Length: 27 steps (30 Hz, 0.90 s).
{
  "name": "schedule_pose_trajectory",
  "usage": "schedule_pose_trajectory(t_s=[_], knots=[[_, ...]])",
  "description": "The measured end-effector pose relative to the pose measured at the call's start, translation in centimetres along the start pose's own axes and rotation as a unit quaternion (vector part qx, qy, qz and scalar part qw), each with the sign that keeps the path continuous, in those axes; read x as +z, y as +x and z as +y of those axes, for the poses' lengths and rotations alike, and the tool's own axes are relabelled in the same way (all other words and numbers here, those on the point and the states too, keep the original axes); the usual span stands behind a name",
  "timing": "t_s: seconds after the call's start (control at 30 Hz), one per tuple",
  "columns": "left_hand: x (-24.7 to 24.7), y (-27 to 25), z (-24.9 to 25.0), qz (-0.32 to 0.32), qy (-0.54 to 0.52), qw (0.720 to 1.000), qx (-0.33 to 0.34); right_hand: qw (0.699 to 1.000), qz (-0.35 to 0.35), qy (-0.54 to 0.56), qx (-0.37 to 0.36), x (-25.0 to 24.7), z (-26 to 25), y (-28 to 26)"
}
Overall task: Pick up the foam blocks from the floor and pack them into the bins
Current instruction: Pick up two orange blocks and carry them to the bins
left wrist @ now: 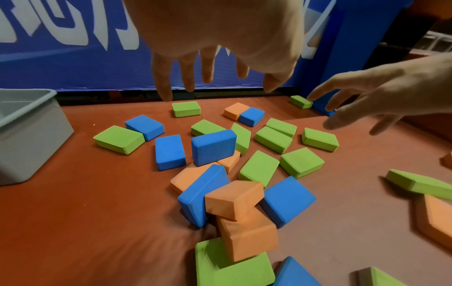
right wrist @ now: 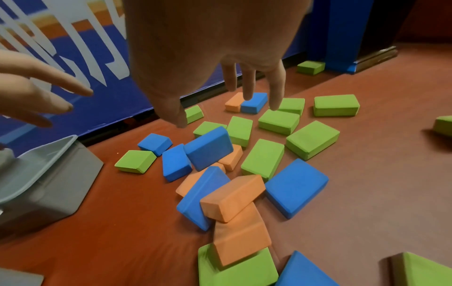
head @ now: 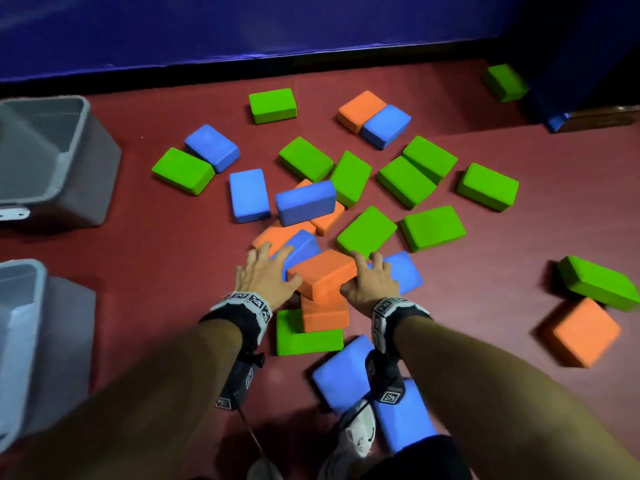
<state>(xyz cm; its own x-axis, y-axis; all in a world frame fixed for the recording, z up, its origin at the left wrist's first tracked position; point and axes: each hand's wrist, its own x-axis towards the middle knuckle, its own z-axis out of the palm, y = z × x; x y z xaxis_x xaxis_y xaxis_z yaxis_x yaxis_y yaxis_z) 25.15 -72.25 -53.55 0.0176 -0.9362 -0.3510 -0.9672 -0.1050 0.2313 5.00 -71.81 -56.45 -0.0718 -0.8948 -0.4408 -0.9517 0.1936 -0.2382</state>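
Observation:
Several green, blue and orange foam blocks lie scattered on the red floor. An orange block (head: 323, 271) (left wrist: 233, 199) (right wrist: 232, 195) tops a small pile, resting on another orange block (head: 323, 315) and a green block (head: 308, 339). A blue block (head: 301, 247) leans against its left side. My left hand (head: 266, 271) (left wrist: 215, 63) hovers at the top block's left end and my right hand (head: 372, 278) (right wrist: 220, 58) at its right end. The wrist views show both hands above it with fingers spread and holding nothing. Two grey bins (head: 74, 140) (head: 20, 341) stand at the left.
A blue padded wall (head: 242, 29) runs along the back. At the right a green block (head: 599, 282) lies on an orange block (head: 585, 332). Two blue blocks (head: 343, 372) lie by my shoes (head: 356, 441). Bare floor stretches between the bins and the pile.

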Motion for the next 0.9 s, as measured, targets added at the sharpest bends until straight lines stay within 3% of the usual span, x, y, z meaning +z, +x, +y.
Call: schedule_pose_trajectory(t_s=[0.3,0.47,0.6,0.7,0.8,0.9], knots=[[20.3,7.7,-3.9,-0.064,-0.028,0.997,0.025,1.000,0.005,0.007,0.021,18.5,4.7,10.3],[29.5,13.0,-6.9,-0.043,-0.009,0.997,0.063,1.000,0.001,0.027,0.014,28.2,6.6,15.7],[33.2,16.9,-8.1,-0.032,0.008,0.995,0.096,0.996,-0.047,0.072,0.025,32.6,8.3,17.2],[35.5,19.7,-8.6,-0.036,0.005,0.992,0.124,0.994,-0.037,0.103,0.022,34.2,9.1,18.5],[36.7,20.3,-8.5,-0.049,-0.024,0.992,0.115,0.993,-0.034,0.107,0.035,34.5,8.8,18.7],[36.9,21.0,-7.5,-0.018,-0.002,0.995,0.095,0.991,-0.054,0.110,0.050,34.4,8.7,19.3]])
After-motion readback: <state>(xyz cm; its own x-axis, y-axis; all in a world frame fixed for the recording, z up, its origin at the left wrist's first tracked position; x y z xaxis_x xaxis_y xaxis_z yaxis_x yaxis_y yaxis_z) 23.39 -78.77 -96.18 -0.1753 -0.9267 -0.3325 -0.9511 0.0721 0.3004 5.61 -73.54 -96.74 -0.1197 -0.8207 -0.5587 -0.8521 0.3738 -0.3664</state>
